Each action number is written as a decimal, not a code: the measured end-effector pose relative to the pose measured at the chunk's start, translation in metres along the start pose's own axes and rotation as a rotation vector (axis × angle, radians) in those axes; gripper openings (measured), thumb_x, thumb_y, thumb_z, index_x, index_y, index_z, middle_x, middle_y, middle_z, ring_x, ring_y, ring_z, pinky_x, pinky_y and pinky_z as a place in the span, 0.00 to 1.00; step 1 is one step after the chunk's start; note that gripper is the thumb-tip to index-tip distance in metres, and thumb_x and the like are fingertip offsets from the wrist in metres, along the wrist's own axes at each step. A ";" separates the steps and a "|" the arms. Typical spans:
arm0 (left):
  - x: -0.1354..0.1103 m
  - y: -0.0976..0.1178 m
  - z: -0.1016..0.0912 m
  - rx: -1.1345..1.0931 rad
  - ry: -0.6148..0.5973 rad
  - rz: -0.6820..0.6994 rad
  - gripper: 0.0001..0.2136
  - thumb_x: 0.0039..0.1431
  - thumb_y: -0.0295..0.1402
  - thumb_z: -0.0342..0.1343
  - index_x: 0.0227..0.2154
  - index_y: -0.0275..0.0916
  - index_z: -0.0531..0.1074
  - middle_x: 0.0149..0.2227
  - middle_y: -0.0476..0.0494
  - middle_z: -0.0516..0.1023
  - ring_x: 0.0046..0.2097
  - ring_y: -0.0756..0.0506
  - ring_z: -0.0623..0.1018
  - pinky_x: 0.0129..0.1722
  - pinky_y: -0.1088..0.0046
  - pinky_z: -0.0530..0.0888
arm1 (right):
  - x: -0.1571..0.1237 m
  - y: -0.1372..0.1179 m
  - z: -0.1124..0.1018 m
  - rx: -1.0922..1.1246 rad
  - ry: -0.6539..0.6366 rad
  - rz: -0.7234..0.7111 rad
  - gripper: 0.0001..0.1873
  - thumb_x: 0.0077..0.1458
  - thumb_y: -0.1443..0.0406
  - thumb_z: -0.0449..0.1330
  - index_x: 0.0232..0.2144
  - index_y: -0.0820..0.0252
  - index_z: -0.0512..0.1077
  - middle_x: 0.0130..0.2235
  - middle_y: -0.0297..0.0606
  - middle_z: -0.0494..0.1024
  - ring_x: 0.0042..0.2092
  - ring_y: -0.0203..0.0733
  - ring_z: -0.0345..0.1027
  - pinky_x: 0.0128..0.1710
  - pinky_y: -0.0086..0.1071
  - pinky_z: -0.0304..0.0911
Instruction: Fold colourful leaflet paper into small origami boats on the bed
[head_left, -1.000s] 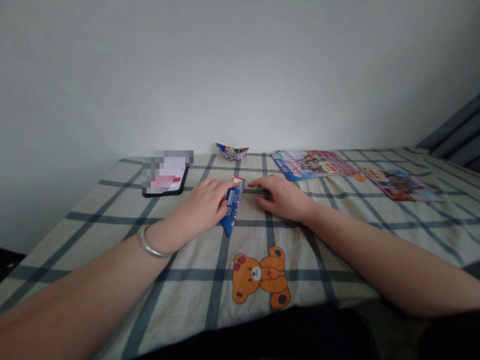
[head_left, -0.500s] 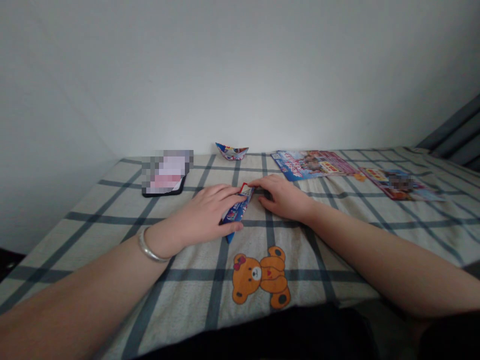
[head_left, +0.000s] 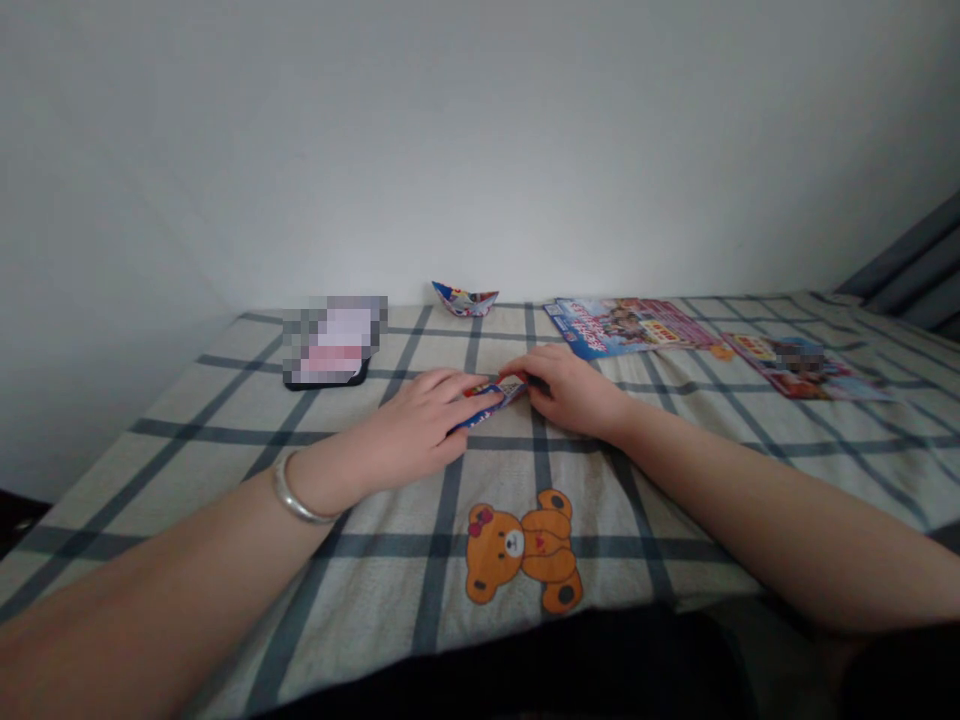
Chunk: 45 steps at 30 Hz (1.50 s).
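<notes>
A folded piece of printed paper (head_left: 487,404), blue with red and white parts, lies on the checked cloth between my hands. My left hand (head_left: 431,415), a silver bangle at its wrist, holds the paper's left part with fingers over the top and thumb at the near edge. My right hand (head_left: 566,388) grips the paper's right end with curled fingers. Much of the paper is hidden under my fingers. Beyond the hands, a folded paper boat (head_left: 465,300) of similar print stands close to the wall.
At the left lies a phone (head_left: 334,345) with a blurred screen. Flat printed leaflets (head_left: 630,326) lie at the back right, with another leaflet (head_left: 802,366) farther right. The checked cloth (head_left: 360,590) has a printed bear (head_left: 523,550) near me. A wall (head_left: 480,150) borders the back.
The folded paper has turned from pointing toward me to lying more sideways. My left thumb has moved up and away from me, and my right hand has closed on its right end.
</notes>
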<state>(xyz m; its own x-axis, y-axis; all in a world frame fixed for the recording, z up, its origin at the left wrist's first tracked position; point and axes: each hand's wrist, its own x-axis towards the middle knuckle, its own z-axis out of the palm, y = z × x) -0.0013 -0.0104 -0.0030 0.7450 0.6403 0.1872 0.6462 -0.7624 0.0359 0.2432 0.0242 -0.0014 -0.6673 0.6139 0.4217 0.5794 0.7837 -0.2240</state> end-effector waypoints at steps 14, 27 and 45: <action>0.007 -0.017 0.006 -0.077 0.069 0.069 0.31 0.54 0.14 0.41 0.53 0.50 0.72 0.62 0.47 0.66 0.65 0.40 0.61 0.62 0.51 0.62 | 0.000 0.001 -0.005 -0.085 -0.025 -0.202 0.12 0.57 0.73 0.57 0.39 0.58 0.79 0.40 0.41 0.76 0.43 0.43 0.67 0.44 0.38 0.64; 0.007 -0.008 -0.004 -0.031 0.170 0.258 0.20 0.59 0.21 0.49 0.47 0.48 0.76 0.48 0.45 0.76 0.52 0.43 0.72 0.55 0.59 0.70 | 0.001 -0.009 -0.013 -0.173 -0.100 -0.442 0.10 0.59 0.70 0.54 0.36 0.61 0.76 0.45 0.42 0.79 0.51 0.46 0.66 0.50 0.42 0.65; 0.005 -0.003 -0.009 -0.167 0.091 0.246 0.19 0.58 0.22 0.50 0.46 0.49 0.76 0.50 0.45 0.74 0.54 0.44 0.70 0.56 0.59 0.68 | 0.001 -0.008 -0.011 0.070 -0.134 -0.346 0.07 0.60 0.68 0.56 0.37 0.61 0.75 0.41 0.43 0.78 0.47 0.43 0.69 0.49 0.39 0.64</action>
<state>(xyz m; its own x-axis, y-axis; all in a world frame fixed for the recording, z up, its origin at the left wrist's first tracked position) -0.0014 -0.0057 0.0070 0.8527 0.4295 0.2976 0.4066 -0.9031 0.1382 0.2436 0.0173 0.0107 -0.8759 0.3153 0.3652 0.2790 0.9486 -0.1497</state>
